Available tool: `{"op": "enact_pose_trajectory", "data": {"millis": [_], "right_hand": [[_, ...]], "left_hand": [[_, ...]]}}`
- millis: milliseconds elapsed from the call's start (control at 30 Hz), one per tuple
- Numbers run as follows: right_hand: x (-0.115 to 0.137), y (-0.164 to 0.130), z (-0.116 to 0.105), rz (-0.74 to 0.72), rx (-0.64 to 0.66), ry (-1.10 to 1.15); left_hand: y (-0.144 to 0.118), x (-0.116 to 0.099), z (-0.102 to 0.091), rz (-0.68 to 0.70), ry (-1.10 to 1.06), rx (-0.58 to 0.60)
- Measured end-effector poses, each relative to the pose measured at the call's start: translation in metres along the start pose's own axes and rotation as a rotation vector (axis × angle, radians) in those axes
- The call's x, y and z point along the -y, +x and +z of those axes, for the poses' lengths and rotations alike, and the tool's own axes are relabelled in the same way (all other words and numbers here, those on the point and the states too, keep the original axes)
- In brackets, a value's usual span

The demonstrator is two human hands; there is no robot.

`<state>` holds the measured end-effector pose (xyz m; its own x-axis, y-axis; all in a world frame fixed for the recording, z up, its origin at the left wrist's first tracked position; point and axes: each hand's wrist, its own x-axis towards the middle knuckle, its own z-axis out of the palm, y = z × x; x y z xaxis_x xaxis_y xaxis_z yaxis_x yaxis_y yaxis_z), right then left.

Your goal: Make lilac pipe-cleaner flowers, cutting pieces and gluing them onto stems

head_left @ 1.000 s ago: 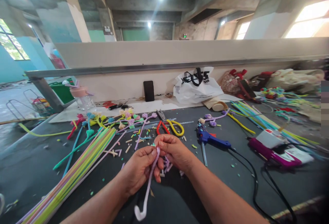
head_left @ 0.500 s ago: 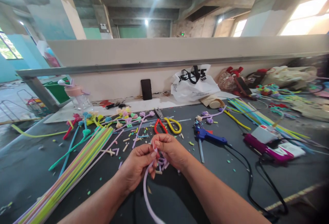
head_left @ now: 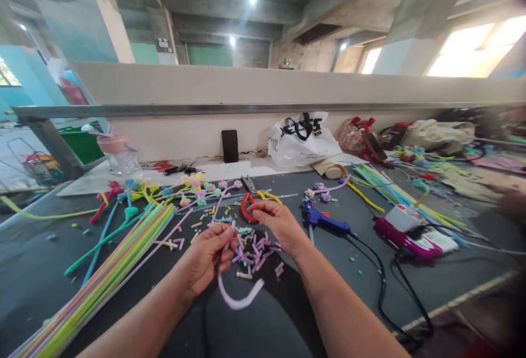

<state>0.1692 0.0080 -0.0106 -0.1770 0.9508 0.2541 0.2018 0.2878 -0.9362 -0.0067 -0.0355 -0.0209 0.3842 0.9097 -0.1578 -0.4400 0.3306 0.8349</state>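
The left hand [head_left: 211, 251] is closed around a lilac pipe cleaner [head_left: 238, 299], a fuzzy wire that curls down out of the fist and bends toward 4 o'clock over the dark worktop [head_left: 287, 325]. The right hand [head_left: 279, 223] sits just beyond it at 1 o'clock, fingertips pinched together at the red loop [head_left: 245, 208] of a pair of scissors; whether it actually grips anything I cannot tell.

Between and below the two hands lies a heap of short cut pieces [head_left: 255, 251] (mostly lilac, a few green and cream), scattered right where the hands work. At 9 o'clock of the left hand a long bundle of pastel pipe cleaners [head_left: 102, 287] runs diagonally across the worktop, straight and soft-looking. Behind, at 11 o'clock, finished fuzzy flowers [head_left: 197, 187] lie in a loose row on coloured stems. At 2 o'clock of the right hand rests a blue glue gun [head_left: 324, 218], its black cord [head_left: 382, 287] trailing toward the near edge. Farther right a magenta box [head_left: 411, 240] lies flat.

Against the back wall stand a dark phone [head_left: 229, 146], a crumpled white plastic bag [head_left: 302, 141], contents hidden, and a clear bottle [head_left: 117, 156] with a pink lid.
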Motion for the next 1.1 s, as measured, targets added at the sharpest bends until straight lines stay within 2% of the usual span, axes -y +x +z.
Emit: {"op": "enact_pose_trajectory", "data": {"millis": [67, 133, 333, 500, 600, 767, 1100], "right_hand": [[-0.006, 0.005, -0.007, 0.01, -0.138, -0.305], [-0.013, 0.008, -0.012, 0.029, -0.204, -0.5], [-0.028, 0.013, -0.023, 0.062, -0.241, -0.686], [-0.032, 0.014, -0.023, 0.078, -0.271, -0.775], [-0.033, 0.013, -0.015, 0.058, -0.246, -0.805], [-0.035, 0.013, -0.01, 0.034, -0.231, -0.826], [-0.035, 0.011, 0.0, 0.036, -0.174, -0.817]], "left_hand": [[0.004, -0.001, -0.008, 0.01, -0.018, -0.02], [0.007, -0.001, -0.013, 0.021, -0.028, -0.025], [0.007, 0.005, -0.012, 0.034, -0.03, -0.043], [0.008, 0.008, -0.011, 0.02, -0.046, -0.059], [0.009, 0.008, -0.009, -0.018, -0.078, -0.023], [0.007, 0.006, -0.007, 0.002, -0.131, 0.023], [0.01, 0.009, -0.013, -0.002, -0.053, 0.013]]}}
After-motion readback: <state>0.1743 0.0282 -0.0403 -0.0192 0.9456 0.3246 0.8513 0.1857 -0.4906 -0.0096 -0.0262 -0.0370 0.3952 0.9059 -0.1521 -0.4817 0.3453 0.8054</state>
